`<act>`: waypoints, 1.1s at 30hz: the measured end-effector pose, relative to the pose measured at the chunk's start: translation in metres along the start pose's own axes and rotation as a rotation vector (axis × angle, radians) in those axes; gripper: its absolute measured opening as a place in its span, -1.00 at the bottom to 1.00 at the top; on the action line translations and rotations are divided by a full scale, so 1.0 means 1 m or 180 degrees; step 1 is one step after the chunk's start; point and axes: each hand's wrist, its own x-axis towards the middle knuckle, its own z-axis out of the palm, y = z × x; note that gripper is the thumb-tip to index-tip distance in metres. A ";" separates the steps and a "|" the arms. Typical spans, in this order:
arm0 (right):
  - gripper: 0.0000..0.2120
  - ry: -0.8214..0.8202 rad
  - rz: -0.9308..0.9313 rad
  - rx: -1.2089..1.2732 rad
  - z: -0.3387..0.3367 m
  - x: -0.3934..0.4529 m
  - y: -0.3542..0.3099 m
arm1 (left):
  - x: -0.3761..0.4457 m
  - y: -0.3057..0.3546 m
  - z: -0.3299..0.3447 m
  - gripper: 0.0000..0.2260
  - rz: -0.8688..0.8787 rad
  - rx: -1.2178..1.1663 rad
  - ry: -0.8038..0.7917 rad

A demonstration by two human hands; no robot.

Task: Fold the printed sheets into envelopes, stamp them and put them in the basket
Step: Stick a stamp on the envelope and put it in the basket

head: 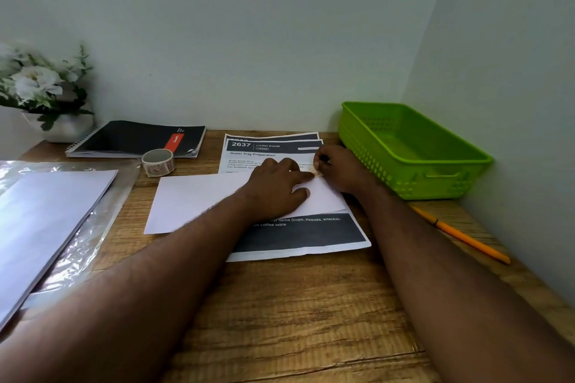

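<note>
Left hand (277,186) flat, pressing folded sheet (199,199); right hand (339,169) pinches stamp (315,172) at corner. Risk: stamp sticks crooked if sheet slides.

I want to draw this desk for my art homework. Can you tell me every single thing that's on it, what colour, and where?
folded sheet: one, white, middle of the desk, lying on the printed sheets
stamp: one, small, pale with a pattern, at the folded sheet's far right corner
printed sheets: at least two, white with dark bands, under the folded sheet
basket: one, green, right back corner
stamp roll: one, beige, in front of the notebook
notebook: one, black with a red label, back left
pen: one, orange, right edge
plain paper: one stack, white, on a shiny plastic sleeve, left
flowers: one bunch, white, in a white pot, far left
desk: one, brown wood
left hand: presses the folded sheet
right hand: pinches the stamp
</note>
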 end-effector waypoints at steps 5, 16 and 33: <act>-0.92 0.0061 0.0008 -0.0104 0.001 0.000 -0.001 | -0.001 0.001 -0.001 -0.59 0.0014 0.0089 -0.0026; -0.94 0.0028 0.0138 0.0412 -0.002 -0.002 0.003 | 0.000 -0.002 -0.001 -0.44 -0.0074 -0.0166 -0.0053; -0.90 -0.0012 -0.0042 -0.0096 0.000 0.002 0.002 | 0.002 -0.002 0.000 -0.50 -0.0083 -0.0126 -0.0039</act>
